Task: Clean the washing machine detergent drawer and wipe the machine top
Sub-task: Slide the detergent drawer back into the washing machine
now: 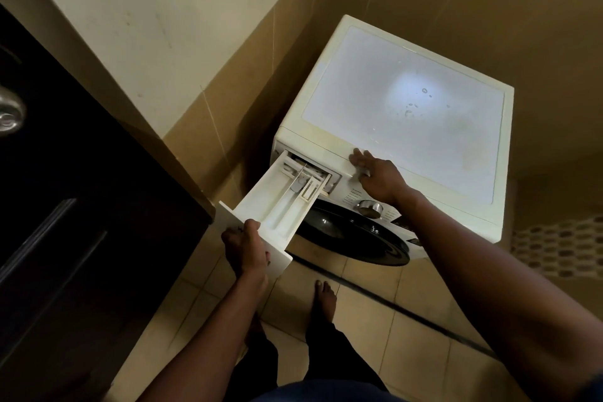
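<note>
A white front-loading washing machine (456,192) stands in a tiled corner. Its detergent drawer (270,202) is pulled far out to the lower left, showing white compartments and dividers. My left hand (244,248) grips the drawer's front panel, fingers curled round its edge. My right hand (375,173) rests flat on the front edge of the machine top (408,114), fingers spread. The top is pale, with a bright reflection and a few water drops on it.
A dark wooden door (81,206) with a metal knob (11,114) stands close on the left. The machine's dark round door (352,235) and silver dial (370,207) sit below the drawer. My bare foot (324,300) is on the tiled floor; a patterned mat (561,245) lies right.
</note>
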`<state>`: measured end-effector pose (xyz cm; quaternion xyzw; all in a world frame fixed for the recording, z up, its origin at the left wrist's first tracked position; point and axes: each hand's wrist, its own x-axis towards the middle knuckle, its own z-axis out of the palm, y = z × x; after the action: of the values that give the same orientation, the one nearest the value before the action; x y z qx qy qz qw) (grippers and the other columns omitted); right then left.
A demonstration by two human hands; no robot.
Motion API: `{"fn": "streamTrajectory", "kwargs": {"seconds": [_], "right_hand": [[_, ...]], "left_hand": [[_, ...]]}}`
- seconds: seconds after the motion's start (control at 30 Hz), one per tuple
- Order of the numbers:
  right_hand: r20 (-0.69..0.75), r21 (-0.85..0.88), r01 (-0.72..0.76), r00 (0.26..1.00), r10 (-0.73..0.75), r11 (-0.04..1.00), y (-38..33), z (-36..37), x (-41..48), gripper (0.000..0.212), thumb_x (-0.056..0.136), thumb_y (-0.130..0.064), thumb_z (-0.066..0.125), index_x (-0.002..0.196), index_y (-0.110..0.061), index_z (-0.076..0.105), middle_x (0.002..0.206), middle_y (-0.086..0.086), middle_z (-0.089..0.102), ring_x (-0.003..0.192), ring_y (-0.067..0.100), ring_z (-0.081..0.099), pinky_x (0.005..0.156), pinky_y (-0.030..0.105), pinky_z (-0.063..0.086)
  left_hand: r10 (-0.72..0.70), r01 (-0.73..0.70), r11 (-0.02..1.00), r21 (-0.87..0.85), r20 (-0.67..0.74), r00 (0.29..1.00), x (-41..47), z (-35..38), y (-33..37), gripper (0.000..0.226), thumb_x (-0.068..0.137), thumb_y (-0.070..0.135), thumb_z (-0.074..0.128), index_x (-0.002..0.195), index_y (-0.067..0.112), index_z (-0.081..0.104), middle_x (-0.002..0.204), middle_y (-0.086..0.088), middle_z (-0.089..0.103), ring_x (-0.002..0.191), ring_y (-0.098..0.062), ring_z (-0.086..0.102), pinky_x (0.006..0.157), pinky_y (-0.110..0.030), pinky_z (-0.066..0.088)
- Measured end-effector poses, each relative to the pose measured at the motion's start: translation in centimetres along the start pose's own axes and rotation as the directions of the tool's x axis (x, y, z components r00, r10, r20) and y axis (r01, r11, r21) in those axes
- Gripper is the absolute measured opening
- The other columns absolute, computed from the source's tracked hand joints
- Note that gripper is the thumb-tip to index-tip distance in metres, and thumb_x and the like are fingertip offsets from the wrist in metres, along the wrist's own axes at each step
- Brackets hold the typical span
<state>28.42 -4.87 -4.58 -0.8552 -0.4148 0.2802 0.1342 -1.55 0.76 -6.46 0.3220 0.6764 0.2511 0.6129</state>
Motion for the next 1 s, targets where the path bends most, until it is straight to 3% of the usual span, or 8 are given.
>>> {"fn": "streamTrajectory", "kwargs": {"seconds": [0.13,0.27,0.47,0.77,0.93,1.0], "right_hand": [[-0.003,0.025,0.007,1.000,-0.007,1.000,0.0,0.1,-0.1,0.063,0.092,0.004,0.050,0.151,-0.019,0.052,0.163,-0.005,0.038,0.155,0.014,0.025,0.123,0.025,0.021],[-0.004,0.024,0.003,1.000,-0.003,1.000,0.0,0.0,-0.1,0.062,0.093,0.002,0.051,0.151,-0.021,0.051,0.164,-0.006,0.036,0.156,0.013,0.023,0.121,0.024,0.020],[-0.010,0.026,0.006,1.000,-0.006,1.000,0.0,0.1,0.0,0.061,0.094,-0.001,0.054,0.151,-0.021,0.051,0.164,-0.007,0.035,0.156,0.013,0.023,0.123,0.028,0.023],[-0.012,0.041,0.015,1.000,-0.015,0.999,0.4,0.4,0.3,0.063,0.093,-0.003,0.058,0.153,-0.020,0.049,0.165,-0.006,0.033,0.156,0.015,0.021,0.125,0.033,0.025],[-0.014,0.044,0.004,1.000,-0.003,0.999,0.4,0.6,0.2,0.062,0.094,-0.004,0.059,0.152,-0.021,0.049,0.165,-0.006,0.034,0.156,0.015,0.022,0.124,0.034,0.026],[-0.008,0.030,0.008,1.000,-0.007,1.000,0.3,0.6,0.3,0.063,0.094,-0.005,0.059,0.153,-0.023,0.048,0.166,-0.007,0.032,0.156,0.015,0.022,0.123,0.035,0.028]], "left_hand": [[-0.037,0.037,0.999,-0.023,0.027,0.999,0.9,-0.4,-0.9,0.037,0.093,0.027,0.063,0.122,0.011,0.048,0.096,-0.010,0.054,0.069,-0.019,0.052,0.049,-0.028,0.046],[-0.029,0.031,0.999,-0.034,0.050,0.998,1.1,0.4,-0.5,0.032,0.096,0.023,0.062,0.121,0.013,0.045,0.091,-0.005,0.052,0.070,-0.018,0.050,0.053,-0.029,0.045],[-0.076,0.077,0.997,-0.012,0.085,0.993,2.2,0.4,-1.3,0.038,0.096,0.027,0.060,0.129,0.016,0.046,0.114,-0.012,0.056,0.087,-0.023,0.057,0.057,-0.029,0.050],[-0.129,0.142,0.981,-0.131,0.101,0.986,0.5,2.8,-2.7,0.046,0.095,0.025,0.063,0.134,0.011,0.042,0.120,-0.015,0.056,0.092,-0.028,0.061,0.052,-0.027,0.055],[-0.192,0.229,0.958,-0.171,0.212,0.958,1.8,3.9,-2.1,0.050,0.095,0.020,0.064,0.140,0.016,0.043,0.133,-0.018,0.054,0.102,-0.029,0.061,0.069,-0.037,0.058],[-0.194,0.243,0.953,-0.183,0.248,0.949,2.9,4.5,-1.3,0.047,0.096,0.026,0.067,0.138,0.017,0.047,0.134,-0.017,0.054,0.108,-0.031,0.060,0.075,-0.043,0.061]]}}
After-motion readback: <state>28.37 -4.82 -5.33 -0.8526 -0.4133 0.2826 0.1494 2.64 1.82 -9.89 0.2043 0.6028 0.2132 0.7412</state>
